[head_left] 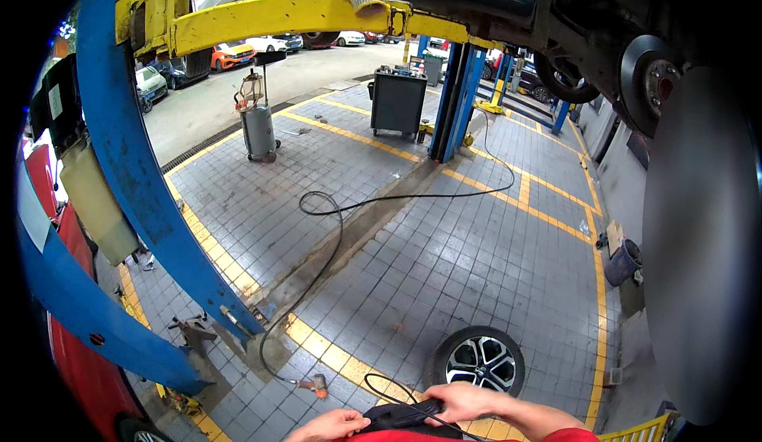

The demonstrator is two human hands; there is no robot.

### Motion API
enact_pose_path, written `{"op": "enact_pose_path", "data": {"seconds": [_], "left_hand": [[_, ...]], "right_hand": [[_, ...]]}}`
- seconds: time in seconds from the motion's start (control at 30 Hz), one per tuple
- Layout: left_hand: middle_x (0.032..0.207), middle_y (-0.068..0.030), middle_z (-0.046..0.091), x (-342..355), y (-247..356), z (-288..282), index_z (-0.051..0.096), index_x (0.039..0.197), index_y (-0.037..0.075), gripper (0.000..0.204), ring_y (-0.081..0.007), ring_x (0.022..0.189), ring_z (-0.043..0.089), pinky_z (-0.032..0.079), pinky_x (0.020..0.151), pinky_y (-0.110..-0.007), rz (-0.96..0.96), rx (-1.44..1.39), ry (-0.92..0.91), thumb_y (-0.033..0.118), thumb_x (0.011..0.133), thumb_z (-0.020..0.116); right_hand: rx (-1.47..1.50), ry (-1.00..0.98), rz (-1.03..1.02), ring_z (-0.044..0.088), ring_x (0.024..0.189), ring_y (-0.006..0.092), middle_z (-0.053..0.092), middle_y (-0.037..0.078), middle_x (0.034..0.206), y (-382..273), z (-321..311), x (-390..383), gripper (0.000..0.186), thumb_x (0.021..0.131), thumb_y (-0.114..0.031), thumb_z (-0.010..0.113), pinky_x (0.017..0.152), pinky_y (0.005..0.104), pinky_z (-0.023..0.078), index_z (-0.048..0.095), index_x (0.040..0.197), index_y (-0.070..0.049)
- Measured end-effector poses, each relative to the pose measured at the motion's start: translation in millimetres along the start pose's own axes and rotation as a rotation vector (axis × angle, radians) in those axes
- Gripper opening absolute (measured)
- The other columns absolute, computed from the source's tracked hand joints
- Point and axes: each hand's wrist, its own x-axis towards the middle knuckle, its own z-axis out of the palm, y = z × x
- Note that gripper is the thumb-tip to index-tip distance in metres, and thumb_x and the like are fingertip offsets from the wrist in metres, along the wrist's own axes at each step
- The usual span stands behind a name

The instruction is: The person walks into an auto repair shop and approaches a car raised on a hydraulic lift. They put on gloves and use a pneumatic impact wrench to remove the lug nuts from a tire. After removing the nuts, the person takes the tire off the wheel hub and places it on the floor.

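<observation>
At the lower edge, my right hand point(464, 401) is closed round a bunched black cloth-like thing point(397, 417); its exact kind does not show. My left hand point(340, 424) pinches the left end of it, thumb against fingers. A thin black cord point(389, 378) loops up from beside the black thing and passes under my right hand. Beyond my right hand a car wheel point(482, 362) with a black-and-silver rim lies flat on the tiles. Ahead of my left hand an orange air impact wrench point(319, 386) rests on the floor, joined to a black hose point(340, 243).
Blue lift posts point(143, 156) stand left and ahead point(456, 100). A yellow lift arm point(286, 23) with gloves on it reaches under a raised car, whose brake disc point(651, 84) shows right. A dark tool cart point(398, 100) and a grey tank point(258, 128) stand farther off.
</observation>
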Motion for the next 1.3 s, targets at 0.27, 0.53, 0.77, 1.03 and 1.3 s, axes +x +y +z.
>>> {"op": "enact_pose_path", "data": {"seconds": [0.27, 0.53, 0.77, 1.03, 1.3], "left_hand": [[0.064, 0.0037, 0.050, 8.9, 4.1, -3.4, 0.066, 0.089, 0.008, 0.048, -0.0088, 0.059, 0.044, 0.034, 0.054, -0.028, 0.010, -0.070, 0.029, 0.053, 0.105, 0.061], [0.071, -0.0007, 0.063, 45.5, 25.1, 1.3, 0.070, 0.092, 0.002, 0.043, -0.0114, 0.060, 0.059, 0.048, 0.055, -0.032, 0.054, 0.146, 0.073, 0.043, 0.103, 0.063], [0.072, 0.0020, 0.064, 22.4, 41.0, 6.8, 0.074, 0.093, 0.006, 0.037, -0.0098, 0.059, 0.059, 0.048, 0.057, -0.029, -0.003, 0.065, 0.182, 0.041, 0.101, 0.068], [0.070, 0.0049, 0.055, 24.8, 55.5, 12.1, 0.064, 0.079, 0.007, 0.040, -0.0057, 0.061, 0.051, 0.043, 0.057, -0.024, -0.040, 0.018, 0.133, 0.038, 0.104, 0.066], [0.068, 0.0060, 0.052, 30.5, 51.3, 13.3, 0.060, 0.075, 0.008, 0.043, -0.0050, 0.063, 0.048, 0.041, 0.058, -0.025, -0.048, 0.027, 0.137, 0.038, 0.104, 0.067]], "right_hand": [[1.590, -0.079, 0.031, 0.069, 0.114, 0.0390, 0.070, 0.023, 0.126, 188.5, 44.8, -19.8, 0.056, 0.092, -0.022, 0.074, 0.099, 0.0496, 0.057, 0.056, 0.138, 0.005], [1.875, 0.294, -0.078, 0.073, 0.093, 0.0279, 0.074, 0.014, 0.112, 159.4, 136.0, 78.7, 0.055, 0.093, -0.050, 0.068, 0.084, 0.0407, 0.060, 0.067, 0.125, -0.005], [1.732, 0.336, 0.018, 0.072, 0.106, 0.0268, 0.072, 0.020, 0.126, 135.6, 133.3, 97.1, 0.052, 0.103, -0.039, 0.059, 0.100, 0.0389, 0.056, 0.063, 0.132, 0.004], [1.713, 0.430, -0.013, 0.070, 0.092, 0.0165, 0.074, 0.016, 0.114, 119.8, 134.2, 73.7, 0.042, 0.106, -0.036, 0.054, 0.086, 0.0309, 0.057, 0.065, 0.121, 0.002], [1.713, 0.440, -0.027, 0.069, 0.090, 0.0155, 0.073, 0.015, 0.113, 117.0, 130.7, 71.6, 0.041, 0.107, -0.035, 0.053, 0.085, 0.0301, 0.057, 0.064, 0.121, 0.002]]}}
